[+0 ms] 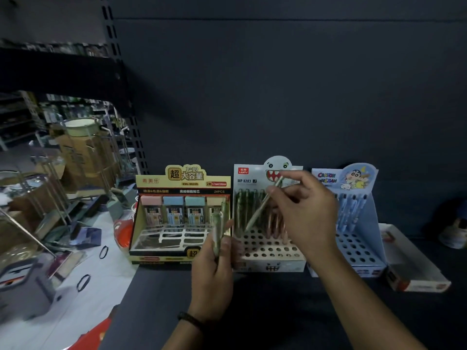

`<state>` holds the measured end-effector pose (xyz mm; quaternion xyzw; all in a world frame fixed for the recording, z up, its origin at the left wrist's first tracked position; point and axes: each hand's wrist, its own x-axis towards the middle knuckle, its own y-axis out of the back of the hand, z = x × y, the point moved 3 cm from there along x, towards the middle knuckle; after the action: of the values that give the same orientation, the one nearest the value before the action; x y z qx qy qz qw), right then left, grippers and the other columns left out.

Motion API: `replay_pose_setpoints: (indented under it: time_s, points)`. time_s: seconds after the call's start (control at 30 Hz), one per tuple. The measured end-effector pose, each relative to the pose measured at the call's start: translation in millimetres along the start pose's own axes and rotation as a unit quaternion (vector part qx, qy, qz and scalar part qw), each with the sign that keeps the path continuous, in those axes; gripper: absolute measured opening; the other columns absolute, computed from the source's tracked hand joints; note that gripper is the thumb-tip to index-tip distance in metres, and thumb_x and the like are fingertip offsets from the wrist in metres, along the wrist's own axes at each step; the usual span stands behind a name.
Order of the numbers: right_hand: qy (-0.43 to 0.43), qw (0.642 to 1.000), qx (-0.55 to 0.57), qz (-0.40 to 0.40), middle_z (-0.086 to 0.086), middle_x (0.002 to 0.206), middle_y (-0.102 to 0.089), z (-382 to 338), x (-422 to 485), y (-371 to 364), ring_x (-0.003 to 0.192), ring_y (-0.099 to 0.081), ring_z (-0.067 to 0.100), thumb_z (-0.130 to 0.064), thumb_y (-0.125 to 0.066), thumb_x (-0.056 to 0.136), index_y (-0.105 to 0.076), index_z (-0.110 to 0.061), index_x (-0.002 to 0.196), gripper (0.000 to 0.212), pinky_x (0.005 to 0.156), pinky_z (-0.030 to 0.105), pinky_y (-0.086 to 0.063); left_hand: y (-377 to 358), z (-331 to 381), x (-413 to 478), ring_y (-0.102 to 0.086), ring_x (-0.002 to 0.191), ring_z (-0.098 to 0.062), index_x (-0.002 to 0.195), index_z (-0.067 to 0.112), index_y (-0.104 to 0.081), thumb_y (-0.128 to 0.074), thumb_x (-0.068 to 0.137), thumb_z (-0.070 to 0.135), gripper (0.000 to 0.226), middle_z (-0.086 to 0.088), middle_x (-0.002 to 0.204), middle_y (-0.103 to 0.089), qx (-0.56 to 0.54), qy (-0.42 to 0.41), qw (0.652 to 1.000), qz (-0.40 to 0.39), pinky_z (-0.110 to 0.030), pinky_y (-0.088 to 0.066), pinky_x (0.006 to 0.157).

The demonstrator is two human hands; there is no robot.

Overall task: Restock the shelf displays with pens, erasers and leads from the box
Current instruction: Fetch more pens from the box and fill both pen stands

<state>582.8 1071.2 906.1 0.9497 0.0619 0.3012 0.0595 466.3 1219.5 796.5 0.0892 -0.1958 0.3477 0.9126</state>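
While restocking is in hand, the dark shelf (265, 311) carries three card displays side by side against its back panel. At the left stands a yellow lead display (184, 179), with a back row of lead cases and bare slots in front. In the middle stands a cream pen display (267, 266), with green and pink pens in its rear rows and open holes forward. At the right stands a blue pen display (364, 251), likewise part filled. A shallow white carton (414, 263) lies just beside the blue one; whether it is the supply box cannot be told.

The right hand (305, 210) hangs over the cream display, thumb and fingers pinched on a single green pen (262, 205), which is tilted with its tip down toward the rear holes. The left hand (214, 271), lower and in front of the join between the lead and cream displays, is clamped round a small bundle of green pens (218, 223) held upright.

Risks, as judged:
- The tilted pen may miss a free hole and strike the pens already standing, knocking them askew.
- Neither hand steadies the light card display, so a push could shift or tip it.
- The bundle may slide out of the left hand while attention is on the other.
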Motion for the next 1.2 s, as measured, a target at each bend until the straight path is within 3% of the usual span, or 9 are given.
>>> replay_pose_setpoints:
  time_s: [0.07, 0.17, 0.3, 0.4, 0.47, 0.63, 0.87, 1.03, 1.2]
  points:
    - [0.020, 1.000, -0.021, 0.013, -0.012, 0.075, -0.077, 4, 1, -2, 0.063, -0.076, 0.010, -0.023, -0.082, 0.094, -0.075, -0.026, 0.115, 0.023, 0.066, 0.038, -0.065, 1, -4, 1, -0.046, 0.058, -0.011, 0.137, 0.033, -0.066, -0.046, 0.109, 0.035, 0.035, 0.013, 0.064, -0.052, 0.012, 0.020, 1.000, 0.007, -0.035, -0.041, 0.054]
    - [0.045, 0.995, -0.089, -0.004, -0.015, 0.079, -0.077, 7, -1, -11, 0.068, -0.074, 0.001, -0.022, -0.080, 0.095, -0.076, -0.024, 0.123, 0.028, 0.071, 0.018, -0.061, -2, -5, 1, -0.033, 0.055, -0.015, 0.129, 0.030, -0.066, -0.047, 0.110, 0.035, 0.027, 0.007, 0.063, -0.039, -0.058, 0.085, 0.994, -0.021, -0.039, -0.032, 0.054]
    - [0.087, 0.981, -0.170, -0.035, -0.005, 0.094, -0.080, 15, -3, -29, 0.079, -0.073, 0.002, -0.022, -0.080, 0.095, -0.077, -0.023, 0.123, 0.028, 0.083, 0.024, -0.063, -7, -2, -2, -0.026, 0.053, -0.011, 0.111, 0.014, -0.046, -0.047, 0.112, 0.022, 0.009, 0.004, 0.066, -0.029, -0.213, 0.221, 0.951, -0.043, -0.027, -0.026, 0.047]
    - [0.126, 0.971, -0.201, -0.028, -0.005, 0.094, -0.081, 20, -8, -38, 0.080, -0.069, -0.003, -0.019, -0.082, 0.093, -0.078, -0.019, 0.119, 0.027, 0.082, -0.001, -0.048, -6, -3, -1, -0.025, 0.053, -0.012, 0.100, 0.022, -0.042, -0.040, 0.112, 0.013, 0.016, 0.002, 0.068, -0.028, -0.262, 0.247, 0.932, -0.033, -0.027, -0.023, 0.049]
    - [0.133, 0.969, -0.207, -0.021, -0.005, 0.094, -0.082, 18, -9, -38, 0.083, -0.069, -0.003, -0.019, -0.083, 0.092, -0.079, -0.018, 0.118, 0.026, 0.079, -0.008, -0.040, -6, -1, 1, -0.025, 0.054, -0.012, 0.092, 0.020, -0.040, -0.036, 0.113, 0.011, 0.023, 0.002, 0.068, -0.031, -0.256, 0.242, 0.936, -0.023, -0.028, -0.021, 0.050]
    - [0.118, 0.969, -0.214, -0.042, -0.005, 0.095, -0.081, 16, -6, -44, 0.082, -0.074, 0.007, -0.025, -0.079, 0.095, -0.077, -0.023, 0.120, 0.025, 0.083, 0.026, -0.062, -4, 3, 2, -0.037, 0.056, -0.017, 0.098, 0.015, -0.041, -0.037, 0.115, 0.014, 0.017, -0.006, 0.074, -0.047, -0.196, 0.188, 0.962, -0.014, -0.030, -0.035, 0.051]
    - [0.049, 0.956, -0.254, -0.138, -0.006, 0.106, -0.080, 21, -4, -51, 0.084, -0.072, 0.004, -0.026, -0.069, 0.102, -0.074, -0.029, 0.128, 0.026, 0.076, 0.010, -0.048, -2, 10, 4, -0.057, 0.061, -0.027, 0.112, 0.009, -0.050, -0.041, 0.114, 0.015, 0.011, -0.013, 0.082, -0.061, -0.188, 0.132, 0.973, -0.017, -0.039, -0.052, 0.061]
    - [0.036, 0.953, -0.258, -0.155, -0.011, 0.103, -0.080, 16, 6, -48, 0.087, -0.072, 0.007, -0.028, -0.062, 0.103, -0.075, -0.029, 0.124, 0.025, 0.089, 0.036, -0.062, -2, 9, 4, -0.056, 0.059, -0.024, 0.112, 0.002, -0.050, -0.042, 0.114, 0.016, 0.016, -0.011, 0.077, -0.058, -0.167, 0.119, 0.979, -0.020, -0.032, -0.051, 0.057]
    - [0.051, 0.979, -0.164, -0.110, -0.021, 0.087, -0.073, -2, -2, -38, 0.080, -0.070, -0.004, -0.035, -0.071, 0.099, -0.075, -0.031, 0.122, 0.024, 0.075, 0.015, -0.056, -6, 9, 3, -0.053, 0.059, -0.025, 0.115, 0.002, -0.053, -0.043, 0.114, 0.017, 0.018, -0.012, 0.078, -0.060, -0.170, 0.113, 0.978, -0.048, -0.036, -0.048, 0.056]
